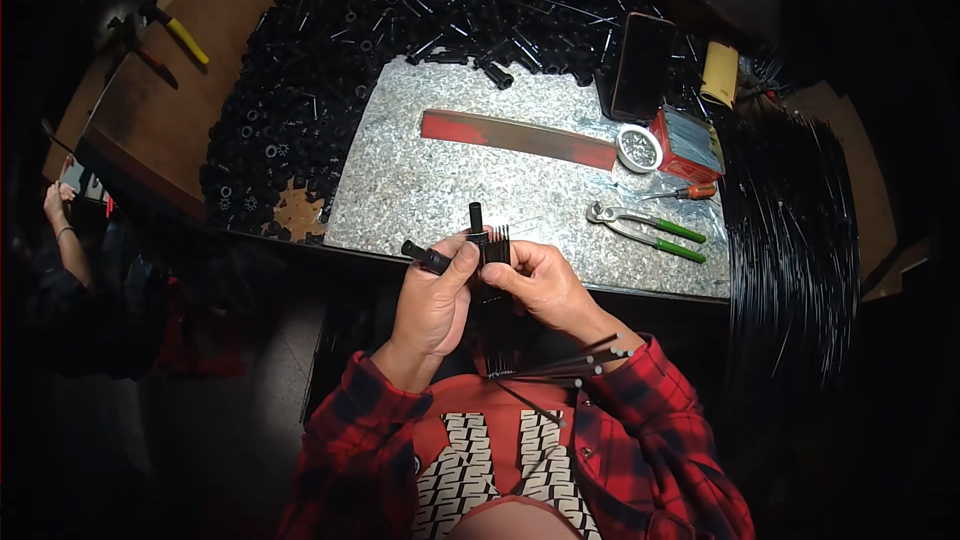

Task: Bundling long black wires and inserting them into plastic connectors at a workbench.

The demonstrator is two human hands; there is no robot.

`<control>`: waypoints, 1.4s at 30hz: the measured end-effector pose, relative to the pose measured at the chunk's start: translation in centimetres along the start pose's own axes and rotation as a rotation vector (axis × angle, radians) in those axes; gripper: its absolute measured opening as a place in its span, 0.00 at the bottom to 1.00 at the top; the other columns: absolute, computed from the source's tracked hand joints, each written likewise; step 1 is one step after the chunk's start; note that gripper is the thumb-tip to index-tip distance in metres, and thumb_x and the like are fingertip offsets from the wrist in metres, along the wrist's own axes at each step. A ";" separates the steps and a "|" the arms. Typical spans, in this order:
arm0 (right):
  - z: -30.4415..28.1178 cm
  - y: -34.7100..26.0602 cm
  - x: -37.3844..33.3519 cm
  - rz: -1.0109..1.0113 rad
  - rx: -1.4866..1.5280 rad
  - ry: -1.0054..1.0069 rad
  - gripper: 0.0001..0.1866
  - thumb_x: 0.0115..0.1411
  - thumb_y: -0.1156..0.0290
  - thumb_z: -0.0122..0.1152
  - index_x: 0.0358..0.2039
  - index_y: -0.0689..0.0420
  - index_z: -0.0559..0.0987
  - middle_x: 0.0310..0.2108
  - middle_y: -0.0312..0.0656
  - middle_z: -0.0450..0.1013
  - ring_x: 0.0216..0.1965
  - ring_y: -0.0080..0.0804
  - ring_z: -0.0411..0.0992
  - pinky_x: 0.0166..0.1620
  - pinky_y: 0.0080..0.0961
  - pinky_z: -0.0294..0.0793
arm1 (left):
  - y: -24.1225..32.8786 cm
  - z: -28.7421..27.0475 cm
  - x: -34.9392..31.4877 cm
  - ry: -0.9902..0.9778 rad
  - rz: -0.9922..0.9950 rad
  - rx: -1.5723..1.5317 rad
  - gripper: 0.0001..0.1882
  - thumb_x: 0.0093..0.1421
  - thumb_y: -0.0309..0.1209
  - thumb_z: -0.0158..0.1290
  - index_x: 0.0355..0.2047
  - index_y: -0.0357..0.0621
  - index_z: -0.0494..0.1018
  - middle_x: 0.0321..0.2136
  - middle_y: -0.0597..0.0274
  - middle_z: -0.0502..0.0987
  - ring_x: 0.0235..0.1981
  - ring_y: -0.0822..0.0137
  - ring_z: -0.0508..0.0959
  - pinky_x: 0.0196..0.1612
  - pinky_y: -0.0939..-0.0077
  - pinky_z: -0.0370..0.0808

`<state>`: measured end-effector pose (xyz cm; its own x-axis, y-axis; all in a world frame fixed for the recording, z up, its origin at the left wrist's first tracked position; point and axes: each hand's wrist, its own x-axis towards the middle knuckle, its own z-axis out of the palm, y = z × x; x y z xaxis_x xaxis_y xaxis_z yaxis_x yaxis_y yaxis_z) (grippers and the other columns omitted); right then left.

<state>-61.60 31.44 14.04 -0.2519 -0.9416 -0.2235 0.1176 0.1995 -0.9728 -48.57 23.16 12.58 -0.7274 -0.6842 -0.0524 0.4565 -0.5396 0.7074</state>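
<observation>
Head view: I see forearms (355,420) angled inward.
Left hand (437,302), fingers clamped on black tubes (475,216); right hand (550,285), fingers pinching thin black rods (497,248).

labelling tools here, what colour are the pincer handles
The pincer handles are green, as the head view shows.

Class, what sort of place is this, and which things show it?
Probably an assembly workshop: a large heap of small black parts, green-handled pincers and an orange-handled screwdriver point to it.
</observation>
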 end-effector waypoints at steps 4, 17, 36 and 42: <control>-0.3 0.5 0.3 0.024 0.011 -0.021 0.18 0.59 0.61 0.63 0.18 0.54 0.68 0.15 0.26 0.63 0.15 0.12 0.58 0.18 0.15 0.56 | -0.2 -0.3 0.1 -0.023 0.001 -0.011 0.15 0.65 0.32 0.49 0.45 0.31 0.69 0.40 0.57 0.75 0.44 0.68 0.73 0.53 0.72 0.65; -0.4 -0.2 0.1 0.048 -0.076 -0.071 0.13 0.61 0.62 0.60 0.28 0.59 0.78 0.21 0.30 0.71 0.18 0.15 0.66 0.20 0.14 0.65 | -0.3 -0.9 0.1 -0.032 0.048 0.042 0.15 0.67 0.31 0.45 0.47 0.33 0.72 0.40 0.59 0.77 0.43 0.72 0.74 0.50 0.75 0.69; -0.9 0.5 0.7 0.040 0.035 -0.179 0.14 0.61 0.61 0.59 0.30 0.60 0.79 0.20 0.29 0.69 0.17 0.14 0.63 0.19 0.15 0.64 | 0.6 -1.2 0.1 -0.167 -0.005 0.083 0.18 0.67 0.33 0.45 0.49 0.30 0.70 0.46 0.53 0.74 0.46 0.67 0.74 0.52 0.71 0.69; -2.2 0.9 1.4 0.038 0.085 -0.322 0.11 0.63 0.65 0.57 0.38 0.60 0.79 0.29 0.33 0.74 0.26 0.17 0.70 0.24 0.15 0.71 | 0.7 -0.6 0.3 -0.173 0.102 0.323 0.18 0.67 0.35 0.46 0.48 0.31 0.71 0.49 0.53 0.73 0.45 0.71 0.74 0.45 0.78 0.71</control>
<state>-63.94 30.94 12.68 0.0695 -0.9739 -0.2161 0.2043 0.2259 -0.9525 -48.18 22.28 12.66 -0.7751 -0.6182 0.1305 0.3664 -0.2715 0.8900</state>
